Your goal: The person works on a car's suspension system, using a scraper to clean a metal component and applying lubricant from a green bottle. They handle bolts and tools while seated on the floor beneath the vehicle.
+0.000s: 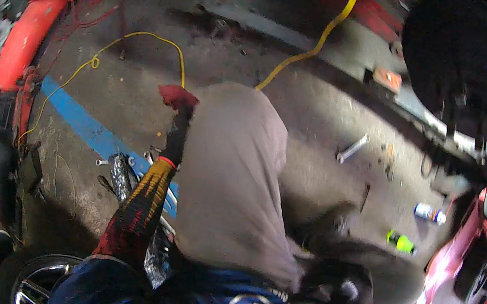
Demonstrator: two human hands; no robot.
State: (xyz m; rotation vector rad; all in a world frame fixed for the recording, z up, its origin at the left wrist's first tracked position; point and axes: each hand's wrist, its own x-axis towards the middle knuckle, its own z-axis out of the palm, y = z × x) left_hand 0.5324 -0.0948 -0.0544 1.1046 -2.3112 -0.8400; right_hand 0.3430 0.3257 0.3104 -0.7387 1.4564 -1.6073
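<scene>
My left hand (177,134), in a black glove with a red-orange cuff, reaches forward along the outer side of my bent left knee (227,149). At its far end is a crumpled red cloth-like piece (177,97), which the hand seems to grip; the fingers are not distinct. Just past it runs a yellow hose (153,36). My right hand (339,292), also in a dark glove, is close to my body over my right leg. Its fingers blur into shadow, and whether it holds anything is hidden. Several wrenches (132,162) lie beside my left forearm.
Farther right on the floor lie a wrench (353,148), a white-and-blue can (430,213) and a bright green bottle-like item (401,241). A large dark round part (467,68) hangs at upper right. Red vehicle panels (37,31) flank the floor, and a wheel (41,282) is at lower left.
</scene>
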